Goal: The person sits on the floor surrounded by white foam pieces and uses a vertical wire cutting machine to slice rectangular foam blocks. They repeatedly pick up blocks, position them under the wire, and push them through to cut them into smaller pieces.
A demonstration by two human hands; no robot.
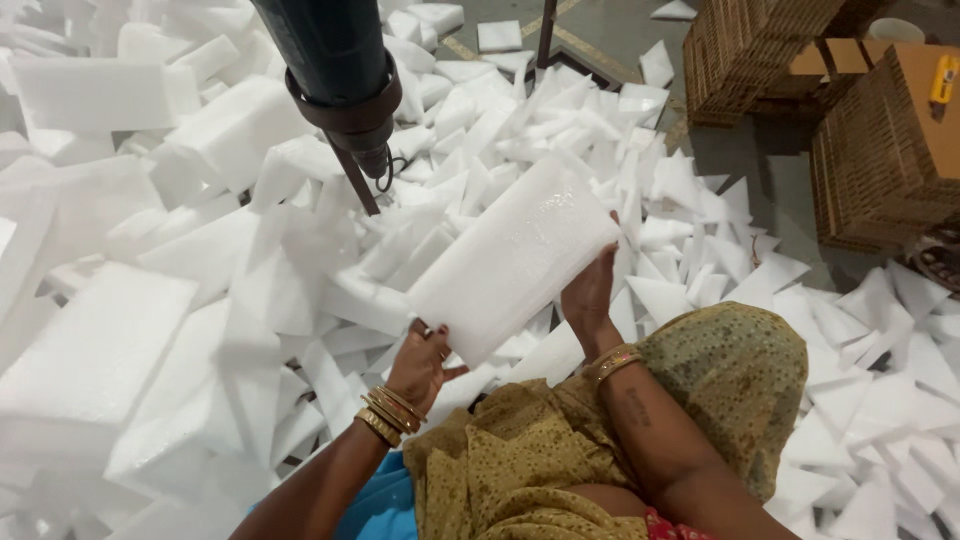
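Foam slab (512,258), white, flat, rectangular, held up over the scrap-strewn floor (770,170) by both hands, left hand (420,362) closed on its near corner, right hand (588,295) pinching its long edge; looks light, stiff, crumbly, best gripped at edges.

Both hands hold a flat rectangular white foam slab (513,258): the left hand (421,362) grips its near corner, the right hand (590,297) its right edge. Under it lie heaped white foam offcuts (690,250). A dark cylindrical machine head (340,75) hangs just beside the slab. Stacked brown cardboard sheets (880,150) stand on the floor to the right.
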